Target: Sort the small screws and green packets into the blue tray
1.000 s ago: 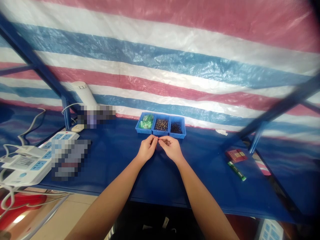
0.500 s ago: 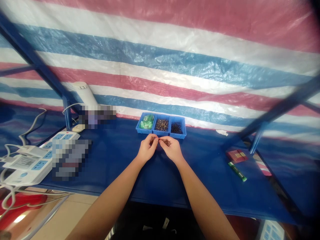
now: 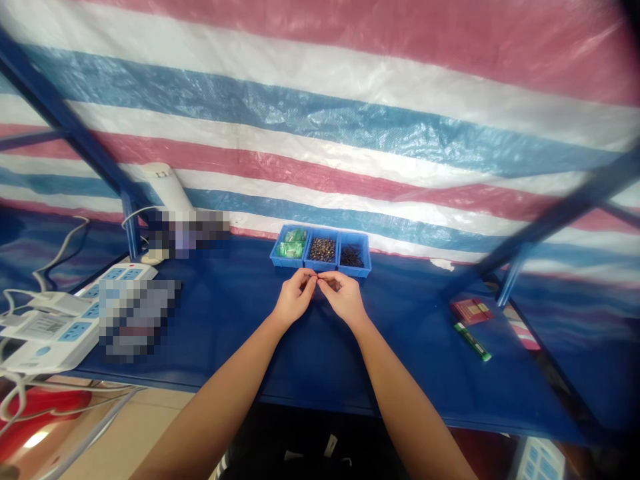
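Note:
My left hand (image 3: 294, 297) and my right hand (image 3: 344, 297) meet at their fingertips over the blue table, both closed in a pinch. Whatever lies between the fingertips is too small to make out. Just beyond them stand three joined blue bins. In the left bin (image 3: 289, 263) are green-and-white packets (image 3: 293, 248). Small brass-and-dark metal pieces (image 3: 323, 249) fill the middle bin (image 3: 320, 266). The right bin (image 3: 356, 271) holds thin black pieces (image 3: 352, 255) that look like screws.
A white power strip (image 3: 65, 347) with plugs and cables lies at the left, beside a pixelated item (image 3: 140, 320). A white cylinder (image 3: 170, 190) leans behind it. On the right are a red box (image 3: 471, 311) and a green stick-shaped pack (image 3: 473, 342). Blue frame posts flank the table (image 3: 220, 293).
The view has shifted slightly, so the bins and table items sit a little further left. My hands keep the same pinch, fingertips together.

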A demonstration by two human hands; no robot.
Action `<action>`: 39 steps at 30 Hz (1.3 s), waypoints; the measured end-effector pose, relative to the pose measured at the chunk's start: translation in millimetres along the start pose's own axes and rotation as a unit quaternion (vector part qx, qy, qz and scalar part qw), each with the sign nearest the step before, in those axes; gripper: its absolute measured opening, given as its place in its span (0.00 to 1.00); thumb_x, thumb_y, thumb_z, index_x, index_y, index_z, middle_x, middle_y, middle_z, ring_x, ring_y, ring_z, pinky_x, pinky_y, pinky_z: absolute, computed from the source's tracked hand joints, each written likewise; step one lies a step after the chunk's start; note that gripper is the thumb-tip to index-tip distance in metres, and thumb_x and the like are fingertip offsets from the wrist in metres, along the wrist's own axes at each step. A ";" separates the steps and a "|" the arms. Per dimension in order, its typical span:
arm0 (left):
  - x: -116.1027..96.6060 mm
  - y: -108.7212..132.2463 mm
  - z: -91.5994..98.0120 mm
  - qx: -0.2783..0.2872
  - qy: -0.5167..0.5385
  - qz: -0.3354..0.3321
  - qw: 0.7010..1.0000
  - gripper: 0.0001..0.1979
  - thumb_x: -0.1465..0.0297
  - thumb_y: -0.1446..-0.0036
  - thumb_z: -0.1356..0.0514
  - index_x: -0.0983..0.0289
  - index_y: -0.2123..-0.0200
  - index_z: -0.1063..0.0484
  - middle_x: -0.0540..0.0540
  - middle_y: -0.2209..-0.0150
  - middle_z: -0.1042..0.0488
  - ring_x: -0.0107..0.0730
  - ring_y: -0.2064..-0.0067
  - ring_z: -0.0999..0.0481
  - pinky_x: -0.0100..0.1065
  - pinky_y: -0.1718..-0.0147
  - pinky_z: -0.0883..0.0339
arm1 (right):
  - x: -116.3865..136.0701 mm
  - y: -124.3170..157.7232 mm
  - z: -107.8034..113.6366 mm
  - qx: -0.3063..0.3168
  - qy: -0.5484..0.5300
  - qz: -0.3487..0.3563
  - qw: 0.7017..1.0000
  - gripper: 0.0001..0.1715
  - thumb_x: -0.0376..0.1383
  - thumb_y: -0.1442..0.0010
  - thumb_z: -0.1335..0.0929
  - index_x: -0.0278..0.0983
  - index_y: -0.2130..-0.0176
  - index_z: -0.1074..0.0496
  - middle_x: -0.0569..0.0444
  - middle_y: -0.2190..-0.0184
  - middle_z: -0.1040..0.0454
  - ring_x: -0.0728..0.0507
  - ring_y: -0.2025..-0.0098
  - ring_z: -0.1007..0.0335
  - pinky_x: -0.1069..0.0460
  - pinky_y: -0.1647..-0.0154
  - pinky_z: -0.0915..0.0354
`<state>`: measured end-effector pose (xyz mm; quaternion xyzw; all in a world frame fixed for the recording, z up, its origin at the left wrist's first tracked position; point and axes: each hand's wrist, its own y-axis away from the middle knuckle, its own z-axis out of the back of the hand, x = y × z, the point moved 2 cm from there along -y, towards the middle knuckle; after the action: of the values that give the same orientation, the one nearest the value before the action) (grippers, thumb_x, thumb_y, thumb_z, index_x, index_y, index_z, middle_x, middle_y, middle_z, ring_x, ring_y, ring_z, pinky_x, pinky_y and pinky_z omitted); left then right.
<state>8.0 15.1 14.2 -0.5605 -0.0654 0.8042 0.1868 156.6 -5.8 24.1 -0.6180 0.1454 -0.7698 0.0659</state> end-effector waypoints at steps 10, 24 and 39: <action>1.4 -0.3 -0.9 0.023 0.023 -0.001 0.999 0.15 0.58 0.36 0.46 0.63 0.63 0.29 0.48 0.77 0.29 0.27 0.76 0.30 0.28 0.74 0.36 | -5.4 -1.2 -0.1 -0.022 -0.052 -0.017 0.998 0.14 0.40 0.43 0.31 0.38 0.57 0.24 0.52 0.66 0.21 0.43 0.66 0.24 0.49 0.62 0.28; 5.0 -1.2 1.0 -0.023 -0.033 -0.048 0.998 0.18 0.62 0.38 0.42 0.60 0.47 0.29 0.46 0.77 0.30 0.25 0.75 0.31 0.28 0.69 0.34 | -9.5 -4.1 -2.6 0.031 -0.097 -0.040 0.994 0.15 0.44 0.41 0.31 0.38 0.59 0.22 0.50 0.62 0.20 0.41 0.61 0.23 0.48 0.58 0.28; 7.0 -0.3 1.1 -0.082 -0.030 -0.056 0.995 0.12 0.61 0.42 0.38 0.62 0.59 0.24 0.45 0.80 0.31 0.24 0.78 0.32 0.28 0.71 0.34 | -4.3 -6.4 3.9 0.029 -0.113 -0.129 0.985 0.16 0.45 0.44 0.29 0.38 0.60 0.21 0.53 0.71 0.23 0.47 0.71 0.28 0.54 0.73 0.33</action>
<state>5.0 18.1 8.6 -0.5448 -0.1685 0.8008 0.1830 161.9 1.0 22.8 -0.7122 0.0337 -0.7011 -0.0004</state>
